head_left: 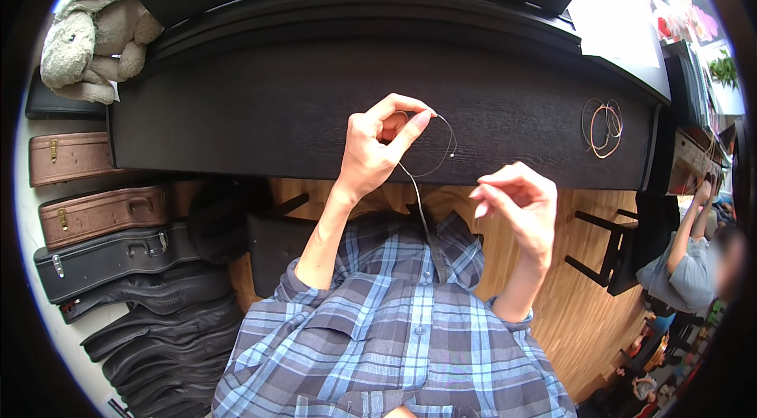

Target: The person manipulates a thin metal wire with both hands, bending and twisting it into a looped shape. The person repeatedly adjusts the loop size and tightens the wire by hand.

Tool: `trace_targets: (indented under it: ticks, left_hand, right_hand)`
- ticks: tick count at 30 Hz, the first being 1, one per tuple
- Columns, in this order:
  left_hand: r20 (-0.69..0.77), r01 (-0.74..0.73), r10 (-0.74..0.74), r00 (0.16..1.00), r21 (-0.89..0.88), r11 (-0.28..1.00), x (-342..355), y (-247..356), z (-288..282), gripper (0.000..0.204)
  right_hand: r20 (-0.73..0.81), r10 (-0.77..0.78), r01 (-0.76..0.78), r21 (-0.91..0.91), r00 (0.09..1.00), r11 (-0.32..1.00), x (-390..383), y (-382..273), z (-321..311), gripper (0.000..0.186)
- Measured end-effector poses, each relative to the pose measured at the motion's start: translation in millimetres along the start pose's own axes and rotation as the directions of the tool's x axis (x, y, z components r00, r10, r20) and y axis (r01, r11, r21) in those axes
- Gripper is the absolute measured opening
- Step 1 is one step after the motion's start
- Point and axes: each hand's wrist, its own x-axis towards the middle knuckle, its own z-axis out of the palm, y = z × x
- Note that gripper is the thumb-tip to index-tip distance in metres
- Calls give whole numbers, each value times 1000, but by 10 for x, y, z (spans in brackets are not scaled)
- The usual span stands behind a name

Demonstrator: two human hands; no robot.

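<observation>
My left hand (371,146) is raised over the black piano's closed front lid (276,102), its thumb and forefinger pinched together on a thin metal instrument string (455,138). The string bows out to the right in a loose loop, with a small bright bead at its end. My right hand (520,205) hovers lower and to the right, apart from the loop. Its thumb and forefinger are drawn together, and what they hold, if anything, is too fine to make out. A pale cord (418,193) runs from beneath my left hand down to my shirt front.
Coiled copper-coloured strings (605,130) lie on the lid's right end. A plush rabbit (95,39) sits at the far left, above several brown and black instrument cases (106,213). A dark stool (603,252) stands at right. Another person (682,268) is beyond it.
</observation>
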Motion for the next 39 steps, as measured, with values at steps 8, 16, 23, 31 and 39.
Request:
trace_targets:
  ticks: [8,16,23,31,39]
  left_hand:
    - [29,-147,145,989,124,981,-27,-24,19,11]
    - [113,-289,281,953,62,955,-37,-48,-33,17]
    - [120,-259,258,959,-9,966,-41,-28,-45,15]
    - [110,-175,183,977,-85,981,-47,-18,-46,13]
    - [105,-154,168,980,-128,980,-46,-24,-43,12]
  right_hand:
    - [-65,168,-161,108,984,981,157,156,438,55]
    - [115,307,-326,437,945,839,247,273,413,45]
    - [148,220,-265,587,964,765,186,480,287,13]
    - [9,155,-132,571,988,810,141,559,359,24]
    - [-84,130,-78,451,988,889,159,417,365,33]
